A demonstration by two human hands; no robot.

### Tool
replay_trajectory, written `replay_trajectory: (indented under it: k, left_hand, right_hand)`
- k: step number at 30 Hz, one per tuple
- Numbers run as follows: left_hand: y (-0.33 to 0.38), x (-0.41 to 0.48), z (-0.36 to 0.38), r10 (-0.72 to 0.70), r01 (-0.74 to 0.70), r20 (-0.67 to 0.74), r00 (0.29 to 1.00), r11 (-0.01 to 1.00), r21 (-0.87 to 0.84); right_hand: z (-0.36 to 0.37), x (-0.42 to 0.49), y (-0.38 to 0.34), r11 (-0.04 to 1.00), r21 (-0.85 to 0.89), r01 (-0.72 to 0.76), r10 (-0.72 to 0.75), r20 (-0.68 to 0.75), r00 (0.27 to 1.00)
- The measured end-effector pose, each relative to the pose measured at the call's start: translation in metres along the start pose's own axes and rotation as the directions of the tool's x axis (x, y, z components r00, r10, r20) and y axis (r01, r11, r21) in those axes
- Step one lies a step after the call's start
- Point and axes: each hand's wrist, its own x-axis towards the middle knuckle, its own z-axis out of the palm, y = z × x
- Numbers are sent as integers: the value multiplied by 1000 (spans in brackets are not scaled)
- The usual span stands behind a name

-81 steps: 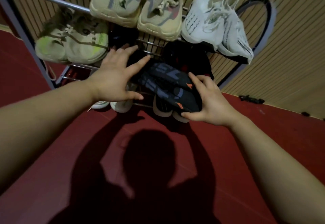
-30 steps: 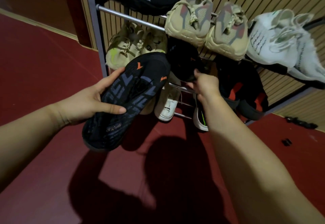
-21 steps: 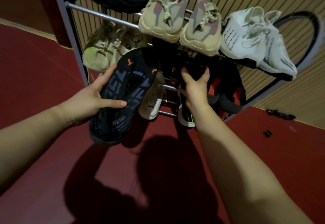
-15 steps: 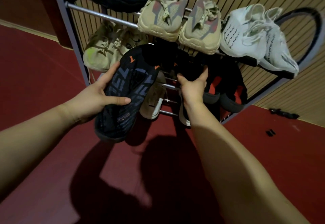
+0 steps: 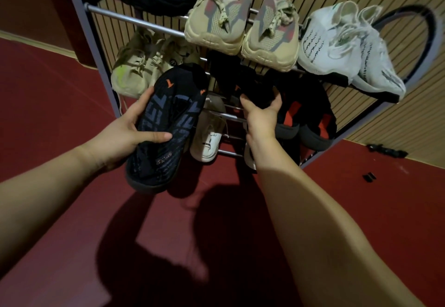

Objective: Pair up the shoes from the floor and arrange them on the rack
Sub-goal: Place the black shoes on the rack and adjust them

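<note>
My left hand (image 5: 125,135) grips the black-and-blue knit shoe (image 5: 166,126) in the air before the rack (image 5: 134,21), my right hand (image 5: 261,116) clasps a dark shoe (image 5: 240,82) on the middle tier, probably its mate, so next comes seating them side by side.

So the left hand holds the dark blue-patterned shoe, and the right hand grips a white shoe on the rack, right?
Not quite: the head view shows the right hand gripping a black shoe on the rack, not a white one. The left hand does hold the dark blue-patterned shoe.
</note>
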Motion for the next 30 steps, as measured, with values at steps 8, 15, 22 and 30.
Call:
replay_trajectory:
  k: [8, 15, 22, 30]
  left_hand:
    - [4, 0, 0, 19, -18, -28, 999, 999, 46]
    - [6, 9, 18, 15, -15, -62, 998, 1000, 3]
    - [7, 4, 23, 19, -18, -38, 999, 999, 32]
    - [5, -3, 13, 21, -20, -18, 1000, 999, 50]
  right_hand:
    - [-67, -18, -31, 997, -37, 66, -58, 186, 981]
    - [-72, -37, -30, 894, 404, -192, 215, -11, 977]
    - [-14, -48, -28, 931, 363, -35, 113, -196, 974]
    - [-29, -51, -19, 988, 6, 152, -149, -170, 974]
